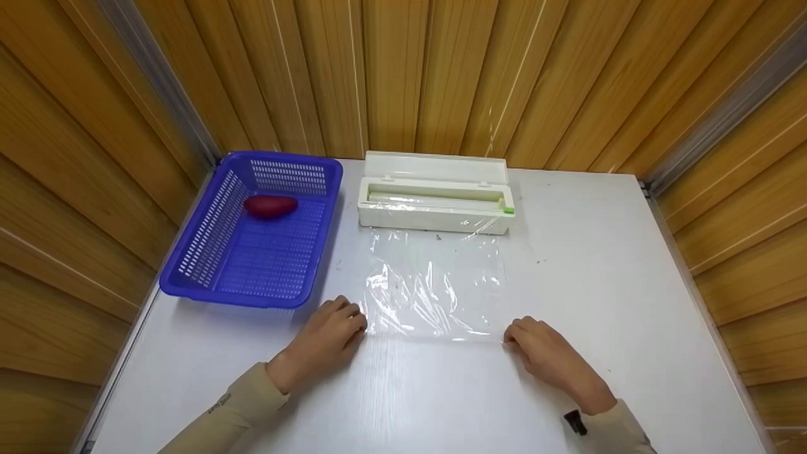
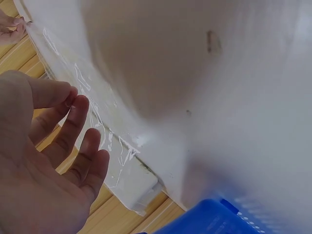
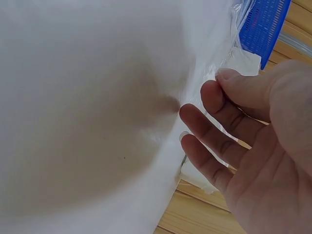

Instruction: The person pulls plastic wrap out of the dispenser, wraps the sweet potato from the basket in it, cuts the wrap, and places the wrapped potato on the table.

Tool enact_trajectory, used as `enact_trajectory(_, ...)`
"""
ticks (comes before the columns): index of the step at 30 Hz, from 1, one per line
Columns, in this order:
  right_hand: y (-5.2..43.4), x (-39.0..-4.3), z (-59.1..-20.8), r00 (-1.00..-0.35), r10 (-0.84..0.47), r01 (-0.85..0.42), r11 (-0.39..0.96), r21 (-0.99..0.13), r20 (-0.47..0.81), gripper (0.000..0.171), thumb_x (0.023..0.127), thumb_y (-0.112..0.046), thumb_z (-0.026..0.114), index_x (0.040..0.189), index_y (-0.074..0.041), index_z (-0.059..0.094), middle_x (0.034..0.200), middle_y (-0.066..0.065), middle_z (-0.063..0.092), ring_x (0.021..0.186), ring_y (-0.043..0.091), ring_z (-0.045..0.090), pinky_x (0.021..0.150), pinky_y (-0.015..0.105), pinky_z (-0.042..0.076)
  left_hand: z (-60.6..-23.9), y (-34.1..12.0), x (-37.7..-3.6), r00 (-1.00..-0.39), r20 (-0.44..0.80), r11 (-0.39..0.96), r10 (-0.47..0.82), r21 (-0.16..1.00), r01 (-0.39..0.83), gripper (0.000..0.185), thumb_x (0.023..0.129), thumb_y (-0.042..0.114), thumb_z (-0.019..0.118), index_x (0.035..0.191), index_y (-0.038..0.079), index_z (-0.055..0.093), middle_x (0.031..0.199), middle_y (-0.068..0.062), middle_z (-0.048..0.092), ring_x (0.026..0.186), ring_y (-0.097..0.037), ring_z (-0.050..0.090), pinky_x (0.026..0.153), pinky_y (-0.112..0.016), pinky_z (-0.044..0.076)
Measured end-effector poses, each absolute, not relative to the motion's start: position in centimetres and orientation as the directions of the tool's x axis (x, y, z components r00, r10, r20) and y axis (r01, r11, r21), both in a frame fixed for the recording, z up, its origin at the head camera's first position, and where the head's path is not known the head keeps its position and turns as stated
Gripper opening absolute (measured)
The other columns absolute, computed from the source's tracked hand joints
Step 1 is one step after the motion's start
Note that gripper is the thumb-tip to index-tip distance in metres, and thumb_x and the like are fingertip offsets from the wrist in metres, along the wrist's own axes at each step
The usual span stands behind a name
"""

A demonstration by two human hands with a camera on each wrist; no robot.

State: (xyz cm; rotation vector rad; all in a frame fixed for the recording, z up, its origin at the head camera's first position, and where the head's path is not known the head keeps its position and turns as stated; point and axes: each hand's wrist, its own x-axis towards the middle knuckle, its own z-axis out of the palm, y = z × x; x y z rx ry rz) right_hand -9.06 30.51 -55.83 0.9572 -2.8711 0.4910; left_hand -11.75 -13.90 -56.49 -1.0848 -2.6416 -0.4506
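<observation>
Ribbed wooden walls [image 1: 454, 75] close in the far, left and right sides of the white table [image 1: 599, 252]. On its left half, towards the far side, sits the blue basket [image 1: 271, 252], its near edge not far from the person's left hand. From where I stand, the clear film [image 1: 435, 290] lies stretched across the middle of the table, wrinkled and shiny, its near edge running between the two hands. It comes out over the near side of the white box [image 1: 435, 217], which stands at the far middle, right of the basket, with its lid [image 1: 435, 165] swung up at the back and a pale roll inside. The left hand [image 1: 328, 334] pinches the film's near left corner between thumb and forefinger, the other fingers loosely bent. The right hand [image 1: 545, 356] pinches the near right corner in the same way, so the film spreads between them and away from them to the box. A dark red thing [image 1: 271, 206], rounded and longish, rests in the far part of the basket, well apart from both hands. Smallest is a green tab [image 1: 508, 210] at the box's right end.
</observation>
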Motion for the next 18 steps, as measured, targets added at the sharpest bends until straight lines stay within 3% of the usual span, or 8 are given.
enact_trajectory(8, 30.3, -9.1, -55.9, -0.822, -0.559, -0.567, 0.788, -0.241, 0.109, 0.012, 0.095, -0.002, 0.077, 0.095, -0.012, 0.070, 0.094, -0.005, 0.069, 0.088, 0.012, 0.059, 0.078, 0.031, 0.054, -56.8, -14.1, -11.4, -0.715, 0.273, 0.694, 0.643, 0.187, 0.695, 0.007, 0.096, 0.015, 0.079, 0.091, 0.013, 0.074, 0.088, 0.000, 0.068, 0.086, -0.022, 0.057, 0.077, -0.036, 0.049)
enact_trajectory(18, 30.2, -8.8, -56.8, -0.787, -0.595, -0.616, 0.771, -0.163, 0.160, 0.013, 0.092, -0.004, 0.080, 0.093, -0.012, 0.070, 0.097, -0.001, 0.072, 0.098, 0.019, 0.063, 0.085, 0.035, 0.057, -57.2, -14.0, -11.3, -0.715, 0.241, 0.700, 0.656, 0.159, 0.696, 0.015, 0.094, 0.010, 0.078, 0.081, 0.015, 0.073, 0.081, 0.002, 0.063, 0.079, -0.019, 0.053, 0.069, -0.032, 0.045)
